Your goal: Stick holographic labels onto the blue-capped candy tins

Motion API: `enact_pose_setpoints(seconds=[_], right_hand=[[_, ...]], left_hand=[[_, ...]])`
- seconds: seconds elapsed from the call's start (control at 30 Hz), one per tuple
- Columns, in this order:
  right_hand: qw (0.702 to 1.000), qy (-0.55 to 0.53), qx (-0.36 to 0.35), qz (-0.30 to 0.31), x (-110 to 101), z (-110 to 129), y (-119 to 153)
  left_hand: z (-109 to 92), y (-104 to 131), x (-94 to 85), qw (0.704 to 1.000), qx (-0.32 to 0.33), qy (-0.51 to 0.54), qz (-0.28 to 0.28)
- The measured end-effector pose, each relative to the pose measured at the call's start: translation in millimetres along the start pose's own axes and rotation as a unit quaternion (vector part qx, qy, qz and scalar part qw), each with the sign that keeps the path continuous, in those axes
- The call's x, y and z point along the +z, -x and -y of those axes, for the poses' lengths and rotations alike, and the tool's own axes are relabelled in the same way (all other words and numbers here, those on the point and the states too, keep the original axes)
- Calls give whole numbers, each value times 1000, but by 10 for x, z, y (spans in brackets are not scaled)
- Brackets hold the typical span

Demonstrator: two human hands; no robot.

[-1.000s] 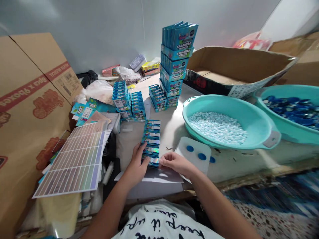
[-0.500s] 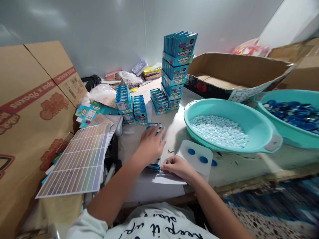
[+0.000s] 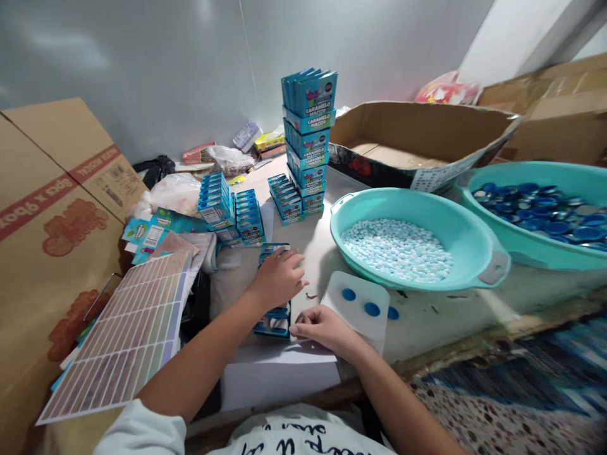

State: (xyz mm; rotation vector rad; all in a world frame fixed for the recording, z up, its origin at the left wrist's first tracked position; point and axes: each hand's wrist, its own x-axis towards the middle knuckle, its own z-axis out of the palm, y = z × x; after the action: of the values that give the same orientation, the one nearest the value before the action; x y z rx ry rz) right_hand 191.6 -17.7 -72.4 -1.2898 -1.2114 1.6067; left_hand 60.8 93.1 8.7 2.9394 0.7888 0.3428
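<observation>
Item: tower of blue packs (image 3: 309, 117), lettered "CARAMELO MACIZO", on your worktop (image 3: 310, 253). Item: carton (image 3: 38, 272) at your left, marked "8pcs x 9box" (upside down to you, the line running out of view). Item: row of blue boxes (image 3: 272, 325), directly before you. Your left hand (image 3: 279, 278): grip loosely open over the row's middle; a second ago it was on the near end. Your right hand (image 3: 322, 325): at the near corner, as before, fingers drawn together; contents, cannot tell.
</observation>
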Motion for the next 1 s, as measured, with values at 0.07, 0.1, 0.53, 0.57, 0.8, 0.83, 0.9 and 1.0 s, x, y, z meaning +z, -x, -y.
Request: enact_pose_setpoints(seconds=[0.07, 0.1, 0.53, 0.57, 0.8, 0.83, 0.9, 1.0], right_hand=[[1000, -9, -1, 1, -4, -9, 0], [1000, -13, -2, 1, -4, -15, 1], [999, -29, 1, -22, 11, -70, 11], [999, -30, -2, -23, 12, -75, 10], [998, -41, -22, -29, 15, -89, 27], [998, -43, -26, -25, 14, -82, 34], [998, -56, -32, -11, 8, -65, 45], [997, -63, -43, 4, -7, -52, 54]], left_hand=[[90, -101, -15, 1000, -27, -2, 1], [142, -153, -19, 999, -42, -6, 11], [259, -422, -57, 992, 58, 8, 109], [244, -406, -63, 992, 64, 15, 111], [25, 104, -177, 993, 89, 47, 60], [-13, 231, -196, 995, 71, 43, 51], [-93, 510, -235, 998, 22, 25, 59], [-214, 968, -296, 996, -35, 24, 74]])
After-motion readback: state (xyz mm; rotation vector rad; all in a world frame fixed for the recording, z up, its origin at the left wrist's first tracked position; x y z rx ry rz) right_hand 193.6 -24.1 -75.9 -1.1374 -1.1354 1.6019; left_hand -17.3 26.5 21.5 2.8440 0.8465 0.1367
